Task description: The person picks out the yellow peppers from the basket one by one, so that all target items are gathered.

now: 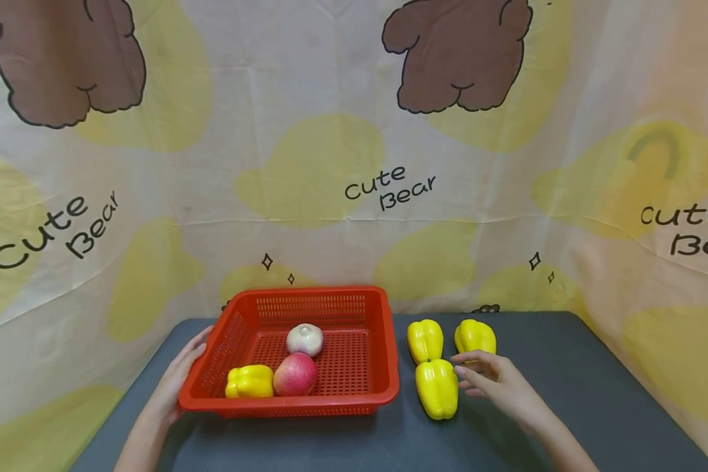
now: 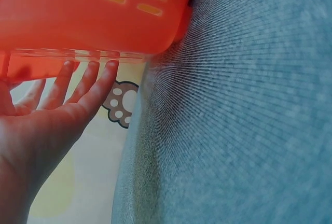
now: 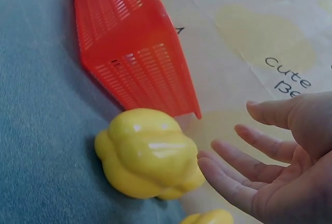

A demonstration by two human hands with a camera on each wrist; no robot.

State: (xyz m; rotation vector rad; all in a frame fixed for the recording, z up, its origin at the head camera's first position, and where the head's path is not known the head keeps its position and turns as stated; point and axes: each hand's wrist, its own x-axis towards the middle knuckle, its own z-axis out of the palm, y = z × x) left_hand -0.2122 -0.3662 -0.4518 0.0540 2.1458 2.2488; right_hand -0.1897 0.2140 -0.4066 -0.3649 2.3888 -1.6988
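Left hand (image 1: 176, 379), fingers extended, touches the red basket (image 1: 295, 406); right hand (image 1: 498, 381), held wide, hovers beside the near yellow pepper (image 1: 437, 391).

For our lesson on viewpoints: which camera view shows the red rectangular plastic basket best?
The head view: it shows nearly the whole red rectangular plastic basket, including its interior. The left wrist view gives only a cropped, slotted outer part; the right wrist view shows slotted outer walls, cropped at the top.

Can see an upright red slotted basket (image 1: 295, 404) and, just right of its near right corner, a glossy yellow pepper (image 1: 437, 391) lying on its side.
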